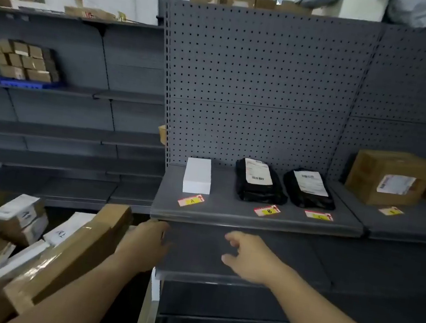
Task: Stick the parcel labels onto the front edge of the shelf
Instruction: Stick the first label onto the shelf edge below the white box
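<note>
Three red-and-yellow paper labels lie flat on the grey metal shelf point(226, 213), near its front edge but not on the face of that edge: label A point(191, 200) toward the front-left corner, label B point(267, 210) at mid-front, and a third label point(319, 215) toward the front-right corner (its letter is too blurred to read). Behind each sits one parcel: a white rectangular box point(198, 175), a black plastic mailer bag with a white shipping slip point(258, 182), and a second black mailer bag point(308, 188). All three stand against the grey perforated back panel point(259, 85).

On the adjoining shelf section to the right sits a brown cardboard box point(389, 178), with another red-and-yellow label point(391, 211) in front of it; a further parcel is cut off by the right border.

Left hand point(148, 243) reaches under the front-left corner of the shelf, fingers hidden against the edge; whether it grips anything cannot be told. Right hand point(249, 261) hovers below the front edge, fingers loosely spread and holding nothing.

At lower left, a heap of taped cardboard parcels point(28, 244) is partly cut off. Background shelving holds small stacked cartons point(22, 59).
</note>
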`<state>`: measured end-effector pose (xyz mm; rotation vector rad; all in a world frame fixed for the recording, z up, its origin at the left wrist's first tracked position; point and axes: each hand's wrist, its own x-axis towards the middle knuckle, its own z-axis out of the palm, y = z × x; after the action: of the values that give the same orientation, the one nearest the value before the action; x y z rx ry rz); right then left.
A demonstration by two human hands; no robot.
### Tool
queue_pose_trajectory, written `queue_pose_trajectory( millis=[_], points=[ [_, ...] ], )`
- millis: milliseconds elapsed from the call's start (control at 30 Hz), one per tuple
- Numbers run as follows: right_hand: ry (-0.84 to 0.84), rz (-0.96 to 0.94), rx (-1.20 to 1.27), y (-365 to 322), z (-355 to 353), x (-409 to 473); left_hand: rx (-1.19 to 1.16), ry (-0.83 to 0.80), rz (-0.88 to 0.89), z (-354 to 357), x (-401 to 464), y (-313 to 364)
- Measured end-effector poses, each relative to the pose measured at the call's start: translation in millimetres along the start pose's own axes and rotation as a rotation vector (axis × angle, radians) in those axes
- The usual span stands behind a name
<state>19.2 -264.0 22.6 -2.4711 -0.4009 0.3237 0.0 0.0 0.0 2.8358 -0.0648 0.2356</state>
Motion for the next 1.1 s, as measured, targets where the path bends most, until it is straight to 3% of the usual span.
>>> queue_pose_trajectory(
  millis=[133,233,467,567,700,833,967,1100],
  points=[
    [0.017,0.061,0.031,4.5,15.0,47.5,0.056,0.002,0.022,34.0,41.0,-35.9],
    [0.083,0.068,0.024,2.8,19.2,87.4,0.211,-0.020,0.148,57.1,72.7,-50.7],
    [0.211,-0.020,-0.057,-11.8,14.8,162.6,0.354,0.187,0.470,90.4,110.9,-69.2],
    [0.242,-0.066,-0.107,-15.6,15.0,186.3,0.383,0.269,0.524,101.2,112.6,-76.1],
    [0.187,-0.170,-0.225,-19.7,16.3,210.3,0.383,0.324,0.561,104.0,116.7,-79.0],
    [0.029,-0.229,-0.374,-23.4,17.0,231.8,0.356,0.303,0.572,103.0,112.9,-78.1],
    [-0.084,-0.229,-0.489,-26.3,17.2,245.6,0.316,0.280,0.563,104.8,107.8,-79.5],
    [-0.082,-0.192,-0.516,-24.7,20.2,252.1,0.298,0.262,0.544,109.4,103.9,-78.8]
  ],
)
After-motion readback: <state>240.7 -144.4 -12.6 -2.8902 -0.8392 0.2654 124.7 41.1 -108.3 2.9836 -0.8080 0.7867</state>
